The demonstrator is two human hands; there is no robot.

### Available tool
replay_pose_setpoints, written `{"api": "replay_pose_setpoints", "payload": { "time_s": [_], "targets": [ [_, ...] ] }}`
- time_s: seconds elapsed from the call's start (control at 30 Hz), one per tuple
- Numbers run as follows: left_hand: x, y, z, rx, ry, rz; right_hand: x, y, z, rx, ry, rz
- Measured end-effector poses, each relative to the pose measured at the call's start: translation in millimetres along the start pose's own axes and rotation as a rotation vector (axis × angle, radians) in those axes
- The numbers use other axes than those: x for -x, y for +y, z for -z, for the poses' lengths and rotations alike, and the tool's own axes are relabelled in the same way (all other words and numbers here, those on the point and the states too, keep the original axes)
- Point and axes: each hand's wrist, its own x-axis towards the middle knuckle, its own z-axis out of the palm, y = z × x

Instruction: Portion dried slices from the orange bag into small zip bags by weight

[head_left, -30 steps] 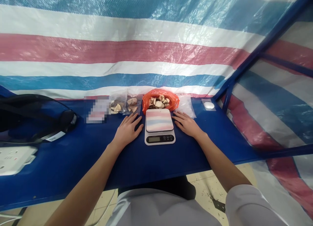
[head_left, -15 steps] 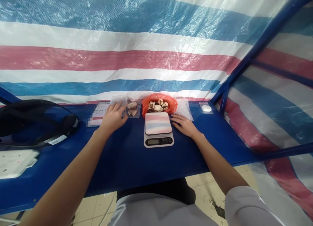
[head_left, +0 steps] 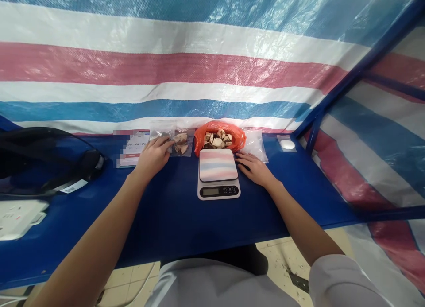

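Observation:
My left hand (head_left: 153, 157) lies palm down with its fingers stretched out over the near part of a clear plastic bag (head_left: 162, 129). Just right of its fingertips is a second clear bag holding dried slices (head_left: 181, 144), pale with brown edges. A kitchen scale (head_left: 219, 189) with a striped top and a dark display stands between my hands. Behind it an orange plastic bag (head_left: 237, 134) is open, full of more slices (head_left: 217, 142). My right hand (head_left: 255, 169) rests flat, fingers extended, by the scale's right side and at the front of some clear bags (head_left: 255, 144).
A phone (head_left: 133, 149) with a timer on screen lies left of my left hand. Farther left are a black headset-like object (head_left: 89, 165) and a white power strip (head_left: 21, 218). A round white item (head_left: 287, 144) in a small bag lies at the right. Striped sheeting (head_left: 199, 68) hangs behind the blue table.
The camera view has shifted slightly. My left hand's fingers have come closer together over the clear bag. My right hand stays beside the scale.

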Motion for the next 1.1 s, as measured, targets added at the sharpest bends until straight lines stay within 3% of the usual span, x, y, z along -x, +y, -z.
{"api": "replay_pose_setpoints", "payload": {
  "time_s": [0.4,0.6,0.9,1.1],
  "targets": [
    [-1,-9,-3,0.091,0.099,-0.035,-1,-2,1,-0.01,-0.016,-0.014],
    [-1,-4,-3,0.179,0.211,-0.019,0,-4,3,0.004,0.036,-0.017],
    [2,48,28,0.511,0.412,0.125,-4,-18,14,-0.014,0.201,0.002],
    [5,83,32,0.963,0.401,0.179,-27,-48,22,-0.071,0.272,0.067]
  ]
}}
